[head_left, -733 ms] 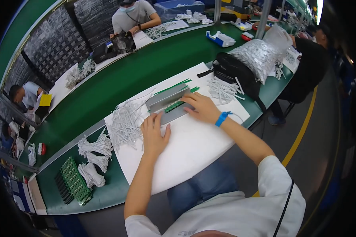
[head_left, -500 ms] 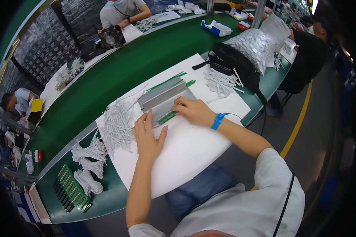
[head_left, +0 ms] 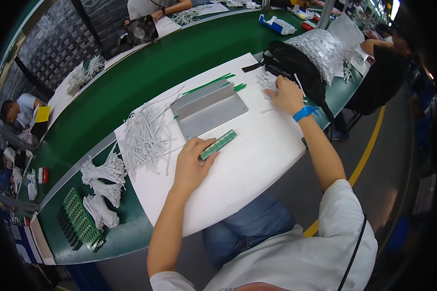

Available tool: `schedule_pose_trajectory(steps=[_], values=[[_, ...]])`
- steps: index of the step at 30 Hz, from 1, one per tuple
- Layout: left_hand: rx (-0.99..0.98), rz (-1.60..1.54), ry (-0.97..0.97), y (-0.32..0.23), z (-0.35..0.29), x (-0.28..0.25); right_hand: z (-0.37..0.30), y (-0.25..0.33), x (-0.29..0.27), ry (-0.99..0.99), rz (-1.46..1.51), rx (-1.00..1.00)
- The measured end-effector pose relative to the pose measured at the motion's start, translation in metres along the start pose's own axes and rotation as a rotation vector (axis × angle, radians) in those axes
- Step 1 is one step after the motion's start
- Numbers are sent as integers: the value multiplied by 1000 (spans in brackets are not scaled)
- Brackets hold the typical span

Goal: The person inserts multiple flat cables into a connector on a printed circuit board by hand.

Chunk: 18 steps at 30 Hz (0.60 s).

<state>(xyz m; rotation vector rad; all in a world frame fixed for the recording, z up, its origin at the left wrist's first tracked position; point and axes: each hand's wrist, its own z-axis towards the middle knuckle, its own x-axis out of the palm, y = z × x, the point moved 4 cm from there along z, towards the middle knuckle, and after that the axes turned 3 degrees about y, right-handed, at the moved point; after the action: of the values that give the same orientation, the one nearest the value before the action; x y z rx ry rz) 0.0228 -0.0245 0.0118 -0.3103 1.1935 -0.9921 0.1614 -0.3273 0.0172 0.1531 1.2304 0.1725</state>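
Two hands are at work over a white sheet point(head_left: 247, 169) that takes up the middle of the frame. At centre, the left hand point(head_left: 192, 165) is closed on one end of a narrow green strip point(head_left: 218, 144), pinched between thumb and fingers; the strip's other end juts toward the upper right, just above the sheet. Only that short end is held, so the strip could be twisted out of the grip or dropped, and its free end could be caught on the grey plate point(head_left: 209, 109) lying just beyond it. Left of the plate, a loose pile of white ties point(head_left: 145, 136) is spread out, and a sweep of the left forearm could scatter it. At upper right, the right hand point(head_left: 286, 94), banded at the wrist in blue, is laid on a smaller heap of white pieces point(head_left: 267, 82) beside a black bag point(head_left: 296, 63); whether anything is pinched there cannot be told. Several pieces could be dragged along at once. At lower left, green boards point(head_left: 80, 223) and tie bundles point(head_left: 104, 169) rest on the green bench point(head_left: 145, 77).
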Motion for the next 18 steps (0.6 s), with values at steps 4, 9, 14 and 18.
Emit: schedule_pose_trajectory(steps=[4, 9, 14, 18], values=[[-187, -345, -84, 21, -2, -5, 6, -5, 0, 141, 28, 15], [-379, -881, -162, 40, -3, -6, 6, -12, -19, -34, 66, -150], [-434, -1246, -333, 37, -1, -9, 14, -8, -31, -18, 403, -152], [-510, -1405, -304, 42, -8, -17, 12, 46, -13, 365, 931, -231]])
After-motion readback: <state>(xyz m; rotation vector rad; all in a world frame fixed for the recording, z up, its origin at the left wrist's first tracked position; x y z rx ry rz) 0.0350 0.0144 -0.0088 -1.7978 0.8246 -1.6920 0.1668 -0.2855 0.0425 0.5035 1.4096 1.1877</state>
